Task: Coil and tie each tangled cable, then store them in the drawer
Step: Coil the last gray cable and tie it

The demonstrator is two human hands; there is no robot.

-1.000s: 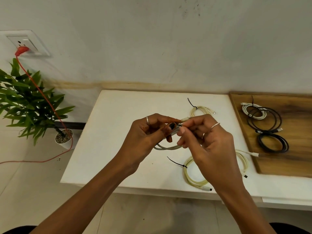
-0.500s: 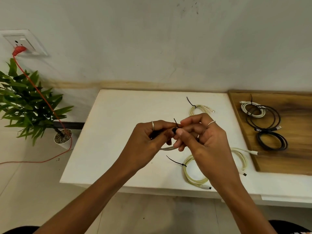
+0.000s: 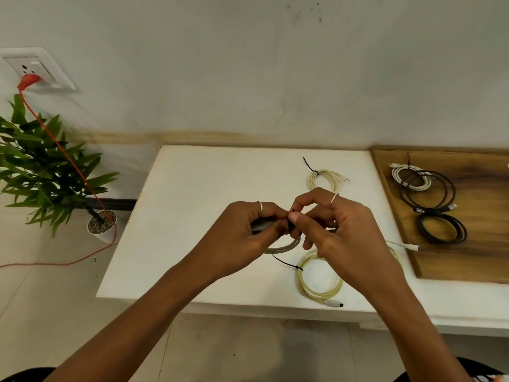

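Our left hand (image 3: 248,230) grips the pale coiled cable (image 3: 283,247); right hand (image 3: 338,230) pinches the black tie (image 3: 291,216) w/ thumb & fingertips. If our grip eases, loops prob spring apart.

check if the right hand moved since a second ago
No real shift: the right hand is still over the white table, just in front of the small tied cream coil, pinching the black tie.

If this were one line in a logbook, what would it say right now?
step: tying coil | left hand: grips grey cable | right hand: pinches black tie | tied cream coils on white table
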